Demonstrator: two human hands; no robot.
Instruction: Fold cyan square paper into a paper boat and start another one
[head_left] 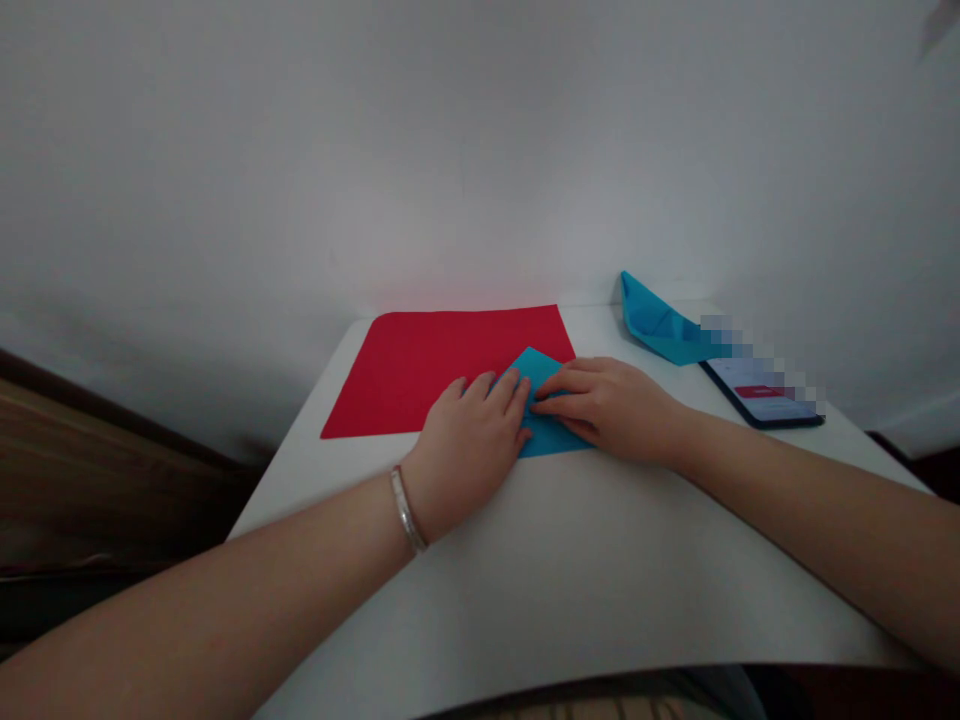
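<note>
A partly folded blue paper (pixel 541 368) lies on the white table (pixel 570 560), overlapping the near right corner of a red paper sheet (pixel 450 365). My left hand (pixel 469 450), with a silver bangle at the wrist, lies flat on the blue paper's left part, fingers stretched out and pressing down. My right hand (pixel 611 405) presses the paper's right part, its fingers together and pointing left, almost touching the left fingertips. Much of the blue paper is hidden under both hands.
A finished blue paper boat (pixel 660 325) stands at the table's far right by the white wall. A phone (pixel 761 395) with a lit screen lies in front of it. A dark wooden surface runs along the left beyond the table edge.
</note>
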